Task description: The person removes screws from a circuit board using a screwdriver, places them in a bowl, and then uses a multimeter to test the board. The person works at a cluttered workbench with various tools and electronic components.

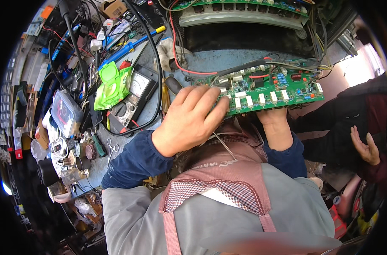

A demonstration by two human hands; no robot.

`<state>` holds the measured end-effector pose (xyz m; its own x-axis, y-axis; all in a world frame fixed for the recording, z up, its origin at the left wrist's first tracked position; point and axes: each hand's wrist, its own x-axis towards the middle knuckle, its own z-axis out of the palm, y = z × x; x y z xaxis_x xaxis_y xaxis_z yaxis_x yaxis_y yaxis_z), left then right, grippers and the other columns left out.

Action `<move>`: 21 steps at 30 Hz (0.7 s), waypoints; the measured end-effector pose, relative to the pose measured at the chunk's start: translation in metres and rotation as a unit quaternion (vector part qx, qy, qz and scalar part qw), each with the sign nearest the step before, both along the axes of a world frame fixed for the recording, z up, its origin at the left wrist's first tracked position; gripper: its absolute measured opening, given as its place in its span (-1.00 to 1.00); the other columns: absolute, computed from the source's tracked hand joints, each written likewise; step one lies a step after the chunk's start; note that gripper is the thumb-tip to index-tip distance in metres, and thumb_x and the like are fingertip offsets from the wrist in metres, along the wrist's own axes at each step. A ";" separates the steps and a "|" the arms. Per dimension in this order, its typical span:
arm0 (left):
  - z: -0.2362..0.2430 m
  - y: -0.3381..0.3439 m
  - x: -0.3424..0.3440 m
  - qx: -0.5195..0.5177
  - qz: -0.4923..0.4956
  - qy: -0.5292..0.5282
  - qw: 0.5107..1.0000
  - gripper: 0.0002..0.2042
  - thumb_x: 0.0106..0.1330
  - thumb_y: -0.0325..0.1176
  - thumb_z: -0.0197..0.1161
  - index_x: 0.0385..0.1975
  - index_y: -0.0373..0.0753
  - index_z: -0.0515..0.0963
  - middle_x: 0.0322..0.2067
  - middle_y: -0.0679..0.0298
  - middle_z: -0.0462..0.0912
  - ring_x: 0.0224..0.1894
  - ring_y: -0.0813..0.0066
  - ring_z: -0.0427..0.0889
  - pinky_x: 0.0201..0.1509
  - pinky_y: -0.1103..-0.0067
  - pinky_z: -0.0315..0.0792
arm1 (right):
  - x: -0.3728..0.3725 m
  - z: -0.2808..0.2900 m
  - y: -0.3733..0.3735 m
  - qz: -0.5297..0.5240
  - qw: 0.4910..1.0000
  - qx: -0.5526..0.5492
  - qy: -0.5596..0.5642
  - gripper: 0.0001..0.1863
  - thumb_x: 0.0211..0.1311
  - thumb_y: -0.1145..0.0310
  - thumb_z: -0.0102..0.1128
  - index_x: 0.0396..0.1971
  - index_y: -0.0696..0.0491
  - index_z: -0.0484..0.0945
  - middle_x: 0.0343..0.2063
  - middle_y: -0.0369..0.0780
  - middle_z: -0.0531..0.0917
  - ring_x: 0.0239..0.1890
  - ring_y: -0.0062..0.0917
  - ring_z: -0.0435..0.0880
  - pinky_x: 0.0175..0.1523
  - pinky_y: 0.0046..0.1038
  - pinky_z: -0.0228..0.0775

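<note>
A long green circuit board, crowded with white blocks and small parts, is held tilted above the apron at my chest. My left hand is closed over its left end, the fingers bent down onto the parts there. From beneath that hand a thin metal shaft points down toward the apron; its other end is hidden, so I cannot tell what tool it is. My right hand grips the board's near edge from below, with its fingers out of sight under it. Red and dark wires run along the far side of the board.
Left on the bench are an analog multimeter, a green packet, a screwdriver, forceps and a blue soldering tool. A large chassis with another board stands behind. At right another person's hand shows.
</note>
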<state>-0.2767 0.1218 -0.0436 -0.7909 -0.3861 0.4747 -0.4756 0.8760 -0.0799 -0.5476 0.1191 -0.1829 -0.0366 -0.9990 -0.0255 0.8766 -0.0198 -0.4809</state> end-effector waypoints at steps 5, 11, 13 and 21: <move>-0.001 -0.004 0.005 0.006 -0.035 -0.010 0.999 -0.61 0.09 -0.39 0.52 -0.05 -0.29 0.67 -0.15 0.17 0.70 -0.22 0.26 0.72 -0.12 0.39 0.60 | -0.002 -0.008 -0.003 -0.019 1.000 0.022 -0.004 -0.52 0.55 0.03 0.20 0.26 0.02 0.53 0.14 -0.24 0.68 0.15 -0.34 0.68 0.28 -0.15 0.60; 0.014 -0.028 0.005 -0.071 -0.037 0.109 0.991 -0.65 0.12 -0.45 0.49 -0.07 -0.31 0.66 -0.37 0.25 0.64 -0.46 0.31 0.65 -0.42 0.41 0.53 | 0.018 0.024 0.000 -0.076 0.995 0.044 0.041 -0.58 0.41 0.43 0.11 0.25 0.00 0.55 0.07 -0.17 0.73 0.00 -0.24 0.74 0.01 -0.09 0.62; 0.033 -0.046 0.005 -0.023 -0.020 0.113 0.993 -0.72 0.16 -0.47 0.49 -0.12 -0.28 0.68 -0.38 0.22 0.64 -0.44 0.22 0.67 -0.39 0.39 0.55 | 0.010 0.015 -0.001 -0.038 0.997 -0.002 0.072 -0.64 0.25 0.59 0.11 0.05 0.13 0.60 -0.17 -0.08 0.76 -0.13 -0.15 0.77 -0.11 -0.10 0.63; 0.053 -0.125 0.009 0.290 0.074 0.204 0.932 -0.82 0.39 -0.38 0.42 -0.14 -0.34 0.77 -0.37 0.23 0.79 -0.31 0.54 0.73 -0.19 0.52 0.58 | 0.038 0.046 0.006 -0.071 0.990 -0.047 0.110 -0.61 0.31 0.62 0.15 0.11 0.14 0.39 0.03 0.00 0.66 0.06 -0.08 0.74 0.24 0.01 0.53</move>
<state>-0.2677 -0.0031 0.0095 -0.5081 -0.7619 0.4016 -0.4814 0.6379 0.6012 -0.5092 0.1255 -0.1372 -0.1706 -0.9810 0.0919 0.7364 -0.1889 -0.6496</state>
